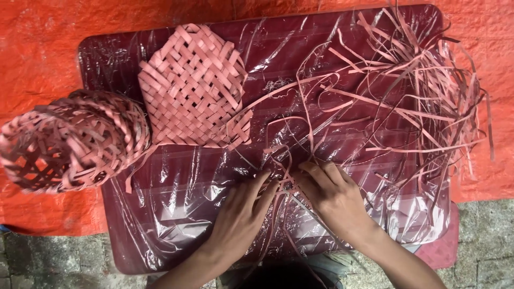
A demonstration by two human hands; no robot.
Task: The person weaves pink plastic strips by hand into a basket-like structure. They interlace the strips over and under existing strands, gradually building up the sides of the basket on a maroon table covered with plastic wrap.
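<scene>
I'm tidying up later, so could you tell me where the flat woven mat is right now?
In the head view, the flat woven mat lies on the plastic-covered table's upper left, beside the stacked woven baskets and beyond the left hand.

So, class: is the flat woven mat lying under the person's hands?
No, the flat woven mat lies apart, beyond both hands, which press on loose pink strips.
</scene>
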